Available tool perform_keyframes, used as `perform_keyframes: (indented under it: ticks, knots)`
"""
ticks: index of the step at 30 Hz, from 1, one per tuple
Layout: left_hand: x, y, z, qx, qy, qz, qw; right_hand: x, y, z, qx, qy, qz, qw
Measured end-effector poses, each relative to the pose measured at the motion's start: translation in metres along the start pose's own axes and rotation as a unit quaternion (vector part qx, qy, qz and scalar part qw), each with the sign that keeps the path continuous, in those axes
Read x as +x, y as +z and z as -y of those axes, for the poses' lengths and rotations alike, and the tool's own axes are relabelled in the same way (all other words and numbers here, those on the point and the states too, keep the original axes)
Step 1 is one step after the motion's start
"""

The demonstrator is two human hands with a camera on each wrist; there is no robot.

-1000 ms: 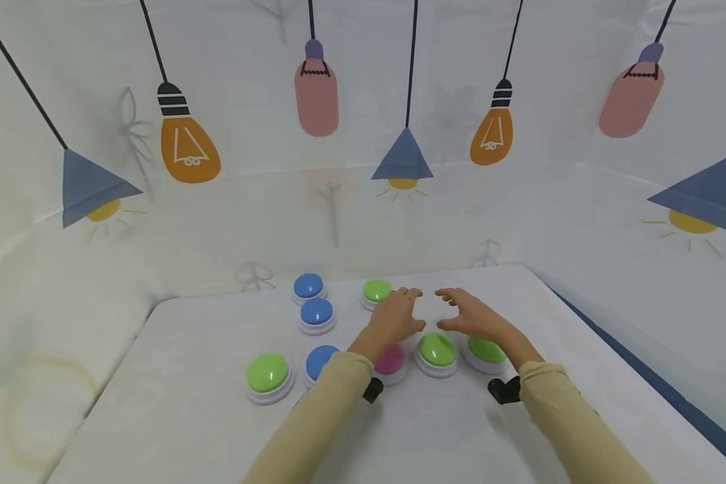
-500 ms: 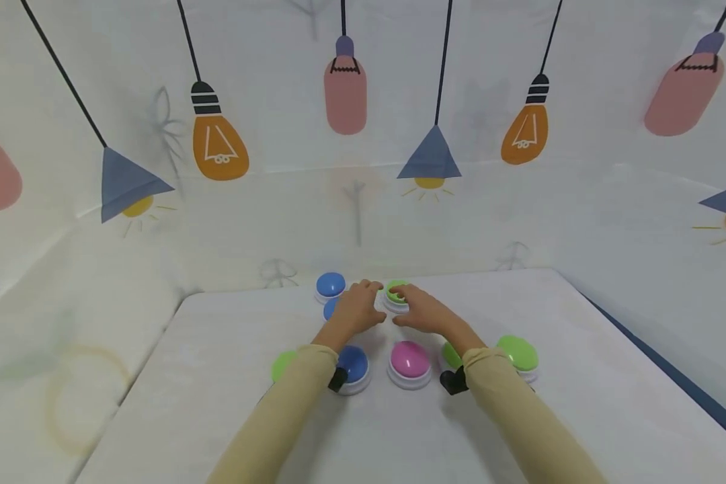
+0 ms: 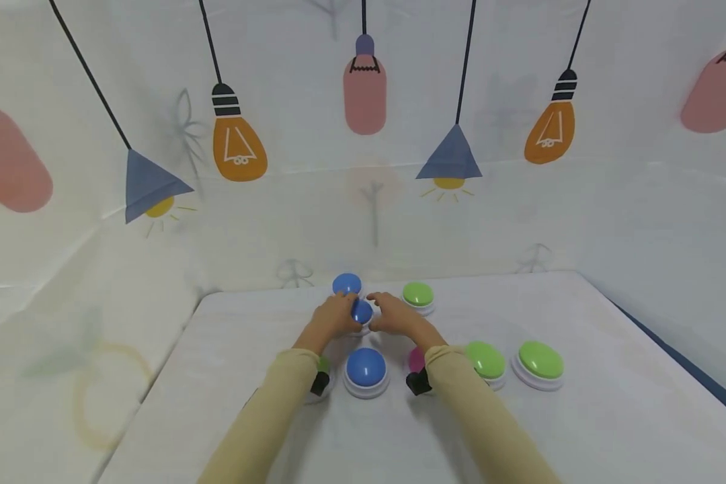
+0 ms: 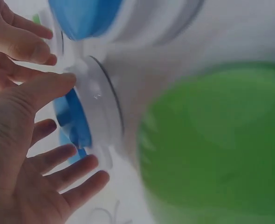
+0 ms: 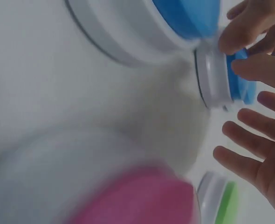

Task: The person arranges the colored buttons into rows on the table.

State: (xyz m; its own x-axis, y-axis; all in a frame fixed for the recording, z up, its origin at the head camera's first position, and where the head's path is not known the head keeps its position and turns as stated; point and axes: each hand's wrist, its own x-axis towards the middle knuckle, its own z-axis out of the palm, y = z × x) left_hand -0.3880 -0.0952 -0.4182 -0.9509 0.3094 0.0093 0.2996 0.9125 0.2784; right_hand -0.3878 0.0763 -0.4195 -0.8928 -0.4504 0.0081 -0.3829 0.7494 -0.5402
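A dome-topped blue push button (image 3: 363, 312) with a white base lies between my two hands, in the middle row. My left hand (image 3: 333, 317) hovers at its left side, fingers spread and loosely bent. Opposite it, my right hand (image 3: 398, 316) mirrors that pose at the right side. In the left wrist view the thumb and fingertips overlap the edge of the blue button (image 4: 74, 116). From the right wrist, the same button (image 5: 219, 74) shows between both hands' thumbs. Another blue button (image 3: 347, 283) sits just behind, and a third (image 3: 366, 366) in front.
A pink button (image 3: 416, 359) is partly covered by the right sleeve, and a green one (image 3: 324, 365) by the left. More green buttons stand at the right (image 3: 540, 359) and back (image 3: 418, 294) of the white table (image 3: 581, 430). A white sheet printed with lamps (image 3: 314, 222) hangs behind.
Both hands have moved left across the table, from over the green and pink buttons to either side of the middle blue button. The head view has turned left. The buttons stay in place.
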Motion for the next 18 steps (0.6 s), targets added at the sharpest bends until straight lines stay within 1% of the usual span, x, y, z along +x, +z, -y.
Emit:
perform_keyframes:
  ticks: [3,7,10,15,18]
  knots:
    - [0.0,0.004,0.006,-0.016,0.008,0.006,0.9998,0.004,0.009,0.003,-0.014,0.0,0.001,0.9999]
    - [0.001,0.006,0.01,-0.025,0.013,0.007,0.9996,0.008,0.015,0.006,-0.027,0.011,-0.014,0.9995]
    - [0.002,0.006,0.012,-0.028,0.014,0.01,0.9995,0.011,0.017,0.006,-0.017,0.023,-0.02,0.9994]
    - [0.003,0.006,0.014,-0.035,0.02,0.011,0.9991,0.014,0.02,0.003,0.007,0.038,-0.017,0.9991]
    - [0.004,0.006,0.016,-0.033,0.022,0.009,0.9992,0.015,0.021,0.002,0.017,0.039,-0.018,0.9989]
